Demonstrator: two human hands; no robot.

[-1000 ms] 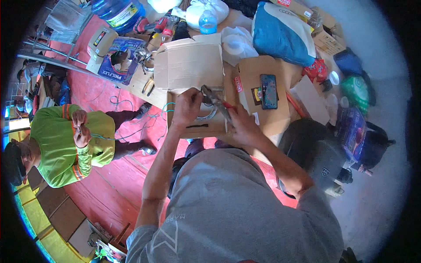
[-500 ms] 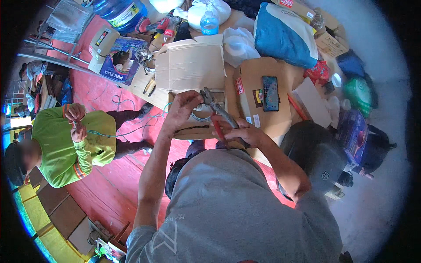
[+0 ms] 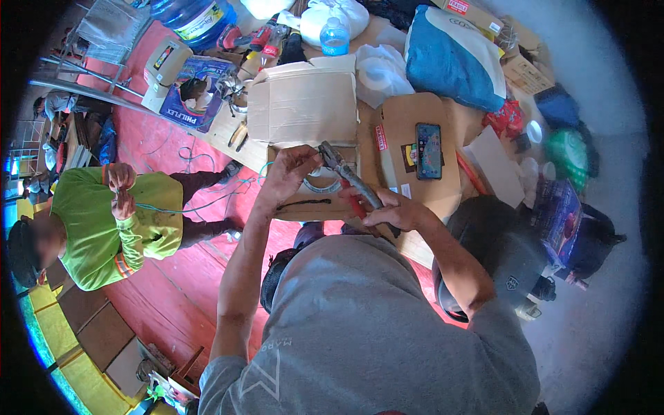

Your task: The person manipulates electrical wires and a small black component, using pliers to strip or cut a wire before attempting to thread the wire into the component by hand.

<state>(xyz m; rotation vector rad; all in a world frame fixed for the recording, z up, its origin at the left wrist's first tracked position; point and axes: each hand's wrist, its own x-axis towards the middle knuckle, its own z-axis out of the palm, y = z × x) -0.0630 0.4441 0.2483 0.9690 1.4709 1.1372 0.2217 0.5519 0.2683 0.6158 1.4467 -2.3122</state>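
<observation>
Fingers of the right hand (image 3: 391, 211) clamp red-handled pliers (image 3: 349, 181), jaws meeting the left hand (image 3: 294, 169), fingers curled.

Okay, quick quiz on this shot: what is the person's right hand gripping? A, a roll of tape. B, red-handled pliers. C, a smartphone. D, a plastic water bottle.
B: the right hand is closed around the red handles of the pliers, whose jaws point up toward the left hand; the smartphone lies untouched on the cardboard.
</observation>
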